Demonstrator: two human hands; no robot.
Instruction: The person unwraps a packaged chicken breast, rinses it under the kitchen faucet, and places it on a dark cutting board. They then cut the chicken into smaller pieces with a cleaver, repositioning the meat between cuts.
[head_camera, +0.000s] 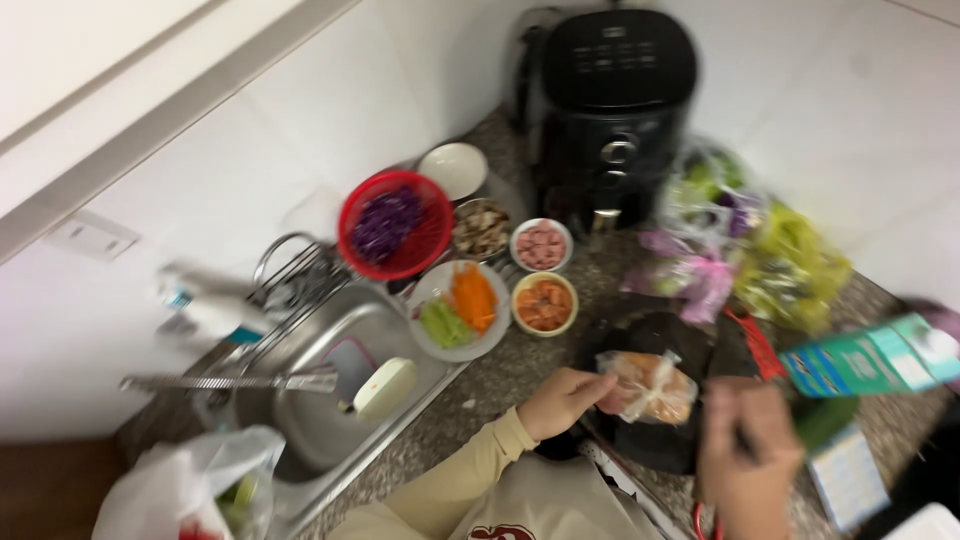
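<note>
Left hand (562, 398) pinches a clear bag of orange food (652, 388) over the black board (668, 345) on the table (480, 385), right of the sink (330, 370). Right hand (745, 455) clenched, contents blurred. Judgement: steady the bag with both hands, keep it over the board.

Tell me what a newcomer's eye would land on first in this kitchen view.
Likely the red colander of purple shredded cabbage beside the sink, ringed by small bowls and a plate of carrot and celery sticks. Next, the black air fryer against the wall behind them. Nearer, the left hand pinches a clear bag of orange food over a dark board, the right hand alongside.
</note>
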